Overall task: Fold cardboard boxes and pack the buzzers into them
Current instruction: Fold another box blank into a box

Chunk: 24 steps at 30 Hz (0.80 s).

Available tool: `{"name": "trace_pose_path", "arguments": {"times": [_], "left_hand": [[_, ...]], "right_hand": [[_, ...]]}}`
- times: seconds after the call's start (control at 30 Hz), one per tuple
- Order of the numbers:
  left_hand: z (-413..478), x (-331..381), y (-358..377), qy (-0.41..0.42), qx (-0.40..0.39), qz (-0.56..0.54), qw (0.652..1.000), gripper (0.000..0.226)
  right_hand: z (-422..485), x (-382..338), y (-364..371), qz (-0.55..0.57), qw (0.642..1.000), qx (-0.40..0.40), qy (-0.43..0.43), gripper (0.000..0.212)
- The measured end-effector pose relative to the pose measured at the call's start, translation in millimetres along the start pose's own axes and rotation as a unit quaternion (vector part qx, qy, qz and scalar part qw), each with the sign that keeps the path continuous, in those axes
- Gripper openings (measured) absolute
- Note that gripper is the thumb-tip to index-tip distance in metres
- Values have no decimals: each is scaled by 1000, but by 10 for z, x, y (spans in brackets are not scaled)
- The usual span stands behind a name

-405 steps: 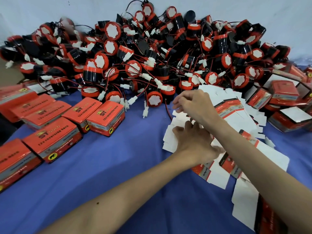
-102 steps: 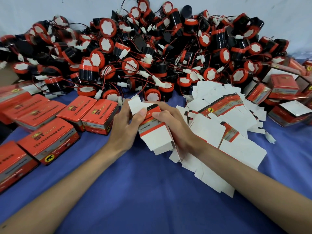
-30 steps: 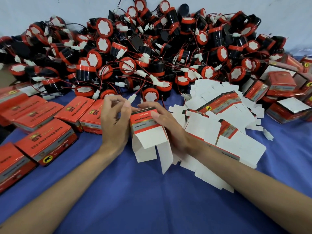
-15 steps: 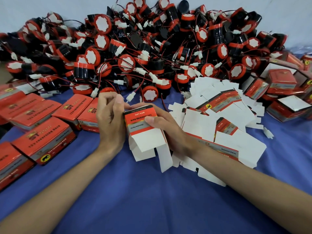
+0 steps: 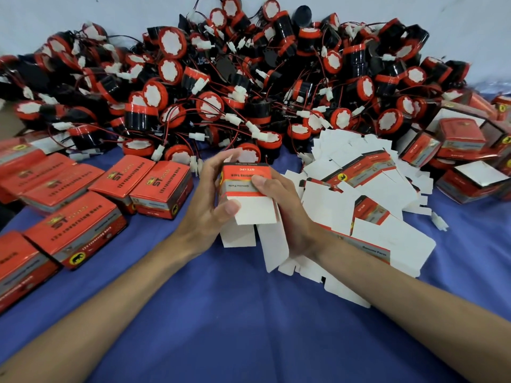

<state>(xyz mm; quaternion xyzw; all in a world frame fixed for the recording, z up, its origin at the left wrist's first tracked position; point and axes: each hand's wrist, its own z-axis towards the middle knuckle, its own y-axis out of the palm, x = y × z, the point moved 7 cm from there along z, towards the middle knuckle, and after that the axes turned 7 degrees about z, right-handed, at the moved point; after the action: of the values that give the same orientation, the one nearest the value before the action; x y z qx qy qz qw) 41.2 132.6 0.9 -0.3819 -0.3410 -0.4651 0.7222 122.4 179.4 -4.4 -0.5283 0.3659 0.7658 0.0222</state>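
While the left hand [image 5: 203, 208] and right hand [image 5: 289, 211] are gripping a box [image 5: 244, 178], buzzers [image 5: 210, 106] are lying heaped on the blue bench [image 5: 249, 313] against the wall [image 5: 69, 12].

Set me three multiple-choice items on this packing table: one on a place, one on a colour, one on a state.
1. Where does the heap of flat box blanks lie, seen from the box being held?
A. to its right
B. to its left
C. on top of it

2. What colour is the cloth on the table?
A. green
B. blue
C. yellow

3. What state is the box in, as the left hand and right hand grip it?
A. closed at both ends
B. pressed flat
C. opened up, its near-end flaps unfolded

Answers:
1 A: the white blanks spread out past the right hand.
2 B: blue cloth shows under both forearms.
3 C: white flaps hang loose at the near end.
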Motion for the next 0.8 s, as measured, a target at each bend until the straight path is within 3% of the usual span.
{"name": "trace_pose_path", "arguments": {"times": [0.2, 0.4, 0.6, 0.7, 0.8], "left_hand": [[17, -26, -38, -10, 12, 79, 997, 103], [6, -50, 2, -11, 2, 58, 998, 79], [6, -9, -51, 13, 39, 92, 995, 70], [14, -6, -73, 10, 46, 101, 994, 53], [9, 32, -92, 27, 59, 107, 992, 60]], "right_hand": [[1, -7, -13, 16, 1000, 7, -1, 34], [12, 32, -36, 7, 1000, 6, 4, 28], [11, 44, -29, -16, 1000, -3, -1, 21], [18, 29, -39, -10, 1000, 2, -16, 20], [19, 43, -53, -1, 1000, 13, -8, 31]]}}
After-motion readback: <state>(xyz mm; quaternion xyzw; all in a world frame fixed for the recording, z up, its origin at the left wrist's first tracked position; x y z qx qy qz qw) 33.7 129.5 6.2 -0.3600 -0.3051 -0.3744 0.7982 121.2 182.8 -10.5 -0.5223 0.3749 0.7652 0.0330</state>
